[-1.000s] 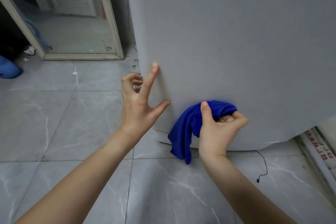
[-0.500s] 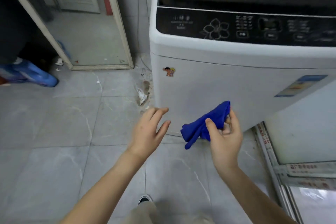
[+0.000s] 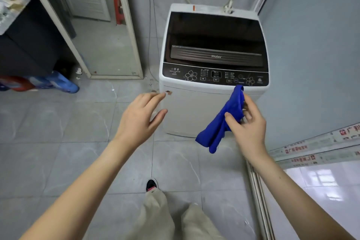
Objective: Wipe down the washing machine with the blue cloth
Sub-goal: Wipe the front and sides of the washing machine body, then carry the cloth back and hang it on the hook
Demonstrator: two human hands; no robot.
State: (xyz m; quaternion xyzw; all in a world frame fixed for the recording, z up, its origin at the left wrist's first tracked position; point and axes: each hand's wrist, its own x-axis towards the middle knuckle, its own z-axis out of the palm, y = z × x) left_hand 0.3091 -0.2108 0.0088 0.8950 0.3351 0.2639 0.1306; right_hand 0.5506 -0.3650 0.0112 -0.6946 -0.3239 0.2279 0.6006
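A white top-loading washing machine [image 3: 194, 111] with a dark lid and a black control panel stands on the tiled floor ahead of me. My right hand [image 3: 248, 124] holds a blue cloth [image 3: 222, 124] pinched between thumb and fingers, hanging in the air in front of the machine's front right. The cloth's top corner overlaps the control panel's edge in view. My left hand [image 3: 140, 119] hovers open, fingers spread, near the machine's front left corner, beside a small sticker [image 3: 168, 92]. Whether its fingertips touch the machine I cannot tell.
A pale wall panel [image 3: 311, 54] rises right of the machine, with a sliding door track [image 3: 259, 200] on the floor. A doorway frame [image 3: 128, 45] is at the left, with blue bottles [image 3: 62, 84] under a dark cabinet. My legs and one shoe [image 3: 152, 184] show below.
The view has risen from low and close to the machine's front to standing height. Both hands came away from the front panel and lifted; the cloth no longer presses on the panel.
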